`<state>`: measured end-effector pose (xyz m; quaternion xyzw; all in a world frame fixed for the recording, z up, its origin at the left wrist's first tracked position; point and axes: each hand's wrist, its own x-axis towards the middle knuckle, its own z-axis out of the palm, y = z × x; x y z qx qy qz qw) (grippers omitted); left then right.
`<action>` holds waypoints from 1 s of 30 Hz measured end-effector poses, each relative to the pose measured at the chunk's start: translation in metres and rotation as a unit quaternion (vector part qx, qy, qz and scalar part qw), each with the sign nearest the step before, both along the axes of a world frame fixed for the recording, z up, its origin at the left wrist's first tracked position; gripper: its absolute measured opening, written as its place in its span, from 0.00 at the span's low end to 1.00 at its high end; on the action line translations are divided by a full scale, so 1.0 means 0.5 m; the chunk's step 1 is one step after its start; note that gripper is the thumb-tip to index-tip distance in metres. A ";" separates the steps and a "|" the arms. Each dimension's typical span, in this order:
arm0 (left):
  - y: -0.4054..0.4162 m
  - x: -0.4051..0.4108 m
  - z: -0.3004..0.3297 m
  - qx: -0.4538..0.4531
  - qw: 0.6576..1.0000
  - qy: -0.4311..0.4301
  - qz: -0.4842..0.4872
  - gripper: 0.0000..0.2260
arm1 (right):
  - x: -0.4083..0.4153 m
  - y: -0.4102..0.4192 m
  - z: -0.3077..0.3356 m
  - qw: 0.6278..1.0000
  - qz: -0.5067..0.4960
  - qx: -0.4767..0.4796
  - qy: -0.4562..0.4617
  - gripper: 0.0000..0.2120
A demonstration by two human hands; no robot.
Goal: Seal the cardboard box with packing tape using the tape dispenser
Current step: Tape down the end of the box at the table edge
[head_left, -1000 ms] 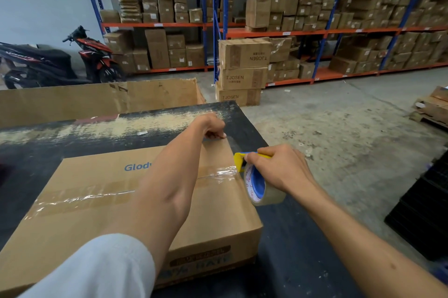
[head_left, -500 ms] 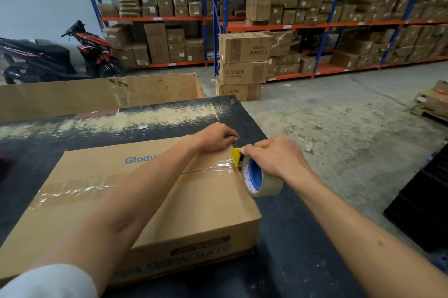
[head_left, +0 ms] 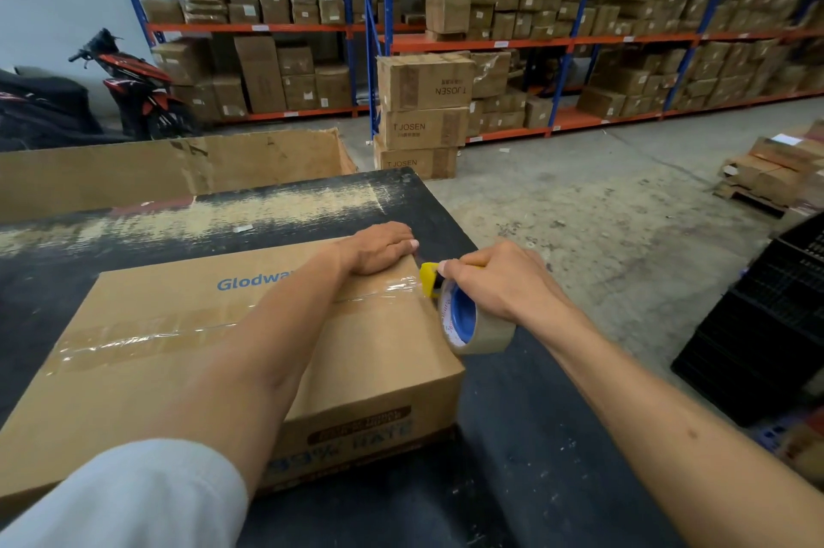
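Note:
A flat brown cardboard box (head_left: 142, 373) with blue "Glodwa" lettering lies on the black worktable (head_left: 512, 458). A strip of clear packing tape (head_left: 133, 340) runs across its top seam to the right edge. My left hand (head_left: 379, 246) rests flat, fingers together, on the box's far right corner beside the tape. My right hand (head_left: 499, 284) grips the tape dispenser (head_left: 468, 320), a yellow-handled roll with a blue core, held against the box's right edge where the tape ends.
A large open carton (head_left: 178, 173) stands behind the table. Stacked "T.JOSEN" boxes (head_left: 421, 115) sit on the concrete floor ahead. Shelving full of cartons lines the back. A motorbike (head_left: 129, 88) is parked left. A black pallet (head_left: 767, 324) lies to the right.
My left hand has flattened from a fist onto the box corner. My right hand has brought the dispenser closer against the box's right edge.

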<state>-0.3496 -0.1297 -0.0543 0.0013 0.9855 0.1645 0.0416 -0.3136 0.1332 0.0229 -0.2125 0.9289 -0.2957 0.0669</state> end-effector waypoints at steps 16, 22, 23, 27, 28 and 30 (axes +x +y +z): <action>-0.036 -0.026 -0.036 -0.011 1.000 0.000 0.021 0.39 | 0.115 0.125 -0.022 1.000 -0.010 -0.028 0.001 0.19; 0.004 -0.004 -0.002 -0.116 0.993 0.012 -0.008 0.26 | 0.156 0.138 -0.036 0.998 -0.039 -0.052 -0.003 0.21; 0.013 0.001 0.004 -0.147 0.989 0.013 0.004 0.26 | 0.164 0.136 -0.042 0.998 -0.043 -0.054 -0.003 0.24; 0.038 0.045 -0.002 -0.122 0.991 0.009 0.046 0.29 | 0.185 0.135 -0.056 0.997 -0.051 -0.056 -0.015 0.29; 0.045 0.060 -0.007 -0.106 0.993 0.004 0.047 0.29 | 0.185 0.136 -0.057 0.997 -0.052 -0.058 -0.013 0.29; 0.058 0.088 -0.020 -0.095 0.995 0.008 0.028 0.27 | 0.189 0.136 -0.059 0.997 -0.054 -0.055 -0.012 0.29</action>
